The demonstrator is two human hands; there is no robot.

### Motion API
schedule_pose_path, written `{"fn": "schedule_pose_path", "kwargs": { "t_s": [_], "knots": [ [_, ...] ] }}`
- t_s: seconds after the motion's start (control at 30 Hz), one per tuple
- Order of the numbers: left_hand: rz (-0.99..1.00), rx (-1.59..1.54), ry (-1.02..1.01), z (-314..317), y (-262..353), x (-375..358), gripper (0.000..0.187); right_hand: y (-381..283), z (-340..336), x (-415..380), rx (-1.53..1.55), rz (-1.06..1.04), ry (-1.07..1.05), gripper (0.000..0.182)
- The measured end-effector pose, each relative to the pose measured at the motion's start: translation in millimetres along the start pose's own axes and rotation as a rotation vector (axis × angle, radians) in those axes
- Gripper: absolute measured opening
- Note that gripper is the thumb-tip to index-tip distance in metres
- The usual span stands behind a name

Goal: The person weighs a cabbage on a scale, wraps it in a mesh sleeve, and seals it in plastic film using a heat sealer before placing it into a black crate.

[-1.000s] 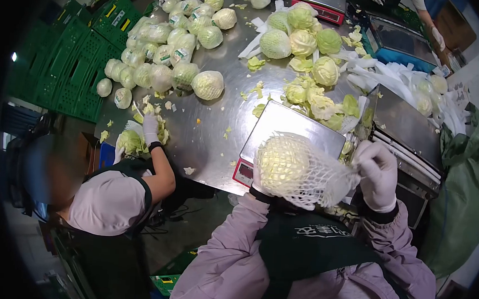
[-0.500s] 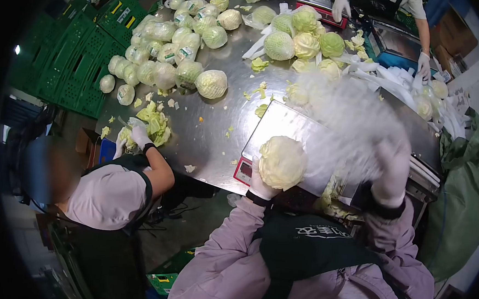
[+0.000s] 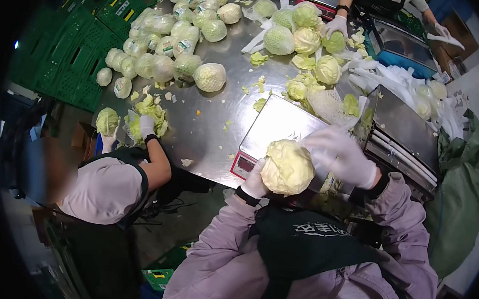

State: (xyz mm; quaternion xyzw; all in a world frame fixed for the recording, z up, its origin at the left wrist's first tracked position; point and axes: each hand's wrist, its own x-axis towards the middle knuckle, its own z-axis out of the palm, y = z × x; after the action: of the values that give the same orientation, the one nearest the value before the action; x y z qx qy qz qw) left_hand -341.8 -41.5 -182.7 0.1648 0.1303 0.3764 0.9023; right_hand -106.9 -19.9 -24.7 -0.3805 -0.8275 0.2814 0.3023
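A pale cabbage (image 3: pixel 288 168) rests in my left hand (image 3: pixel 255 180), whose gloved fingers are wrapped around its left side, above the near edge of the scale. My right hand (image 3: pixel 344 157), gloved and blurred by motion, is just right of the cabbage with fingers apart; I see nothing held in it. Under and behind the cabbage is the scale (image 3: pixel 279 124), with a bare metal plate and a red front. White foam netting (image 3: pixel 327 103) lies behind the scale, beside loose cabbages and leaves.
Wrapped cabbages (image 3: pixel 163 46) are heaped at the far left of the metal table (image 3: pixel 197 130). Unwrapped and netted cabbages (image 3: pixel 296 35) lie at the back. A co-worker (image 3: pixel 105 190) handles cabbage at left; another works across the table. A metal machine (image 3: pixel 405 137) and green sack (image 3: pixel 458 207) stand right.
My right hand has moved left toward the cabbage, and the blurred white netting has left it. Netting now lies behind the scale. The cabbage has shifted slightly right and turned.
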Motion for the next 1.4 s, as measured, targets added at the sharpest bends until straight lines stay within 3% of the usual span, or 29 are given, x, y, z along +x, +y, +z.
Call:
{"fn": "schedule_pose_path", "kwargs": {
  "t_s": [0.13, 0.2, 0.37, 0.5, 0.57, 0.67, 0.73, 0.77, 0.8, 0.87, 0.9, 0.97, 1.07, 1.2, 1.4],
  "knots": [
    [-0.115, 0.072, -0.012, 7, 7, 6, 0.083, -31, 16, 4, -0.127, -0.015, -0.262, 0.031],
    [-0.141, 0.022, -0.035, 12, 10, 6, 0.078, -29, 15, 3, -0.136, -0.042, -0.262, 0.031],
    [-0.134, 0.304, -0.066, 20, 10, 14, 0.072, -17, 20, -3, -0.092, -0.083, -0.395, 0.018],
    [-0.279, 0.189, 0.047, 16, 4, 10, 0.068, -15, 19, -13, -0.077, -0.123, -0.417, 0.017],
    [-0.311, 0.032, -0.021, 14, 3, 9, 0.07, -14, 9, -24, 0.207, 0.095, -0.276, 0.01],
    [-0.338, -0.028, -0.055, 14, 9, 6, 0.069, -14, -33, -48, 0.963, 0.814, -0.439, 0.015],
    [-0.348, -0.053, -0.014, 9, 9, 5, 0.068, -8, -45, -57, 0.805, 0.764, -0.706, 0.019],
    [-0.364, -0.045, -0.023, 8, 10, 5, 0.067, -6, -34, -68, 0.523, 0.454, -0.603, 0.019],
    [-0.384, -0.036, -0.033, 8, 11, 6, 0.066, -6, -31, -73, -0.077, 0.253, -0.624, 0.018],
    [-0.43, 0.0, 0.007, 15, 11, 10, 0.065, -14, -22, -64, 0.03, 0.29, -0.426, 0.019],
    [-0.462, 0.035, 0.049, 20, 11, 13, 0.064, -17, -16, -57, 0.029, 0.296, -0.424, 0.019],
    [-0.467, 0.105, -0.016, 29, 13, 18, 0.062, -23, -3, -44, 0.024, 0.1, -0.18, 0.019],
    [-0.487, 0.222, -0.09, 40, 18, 23, 0.059, -27, 13, -35, -0.056, -0.009, -0.229, 0.021],
    [-0.516, 0.3, -0.104, 38, 13, 29, 0.058, -28, 17, -39, -0.147, 0.047, -0.334, 0.018],
    [-0.507, 0.383, -0.117, 22, 5, 27, 0.057, -25, 28, -50, -0.309, 0.008, -0.237, 0.014]
  ]
}}
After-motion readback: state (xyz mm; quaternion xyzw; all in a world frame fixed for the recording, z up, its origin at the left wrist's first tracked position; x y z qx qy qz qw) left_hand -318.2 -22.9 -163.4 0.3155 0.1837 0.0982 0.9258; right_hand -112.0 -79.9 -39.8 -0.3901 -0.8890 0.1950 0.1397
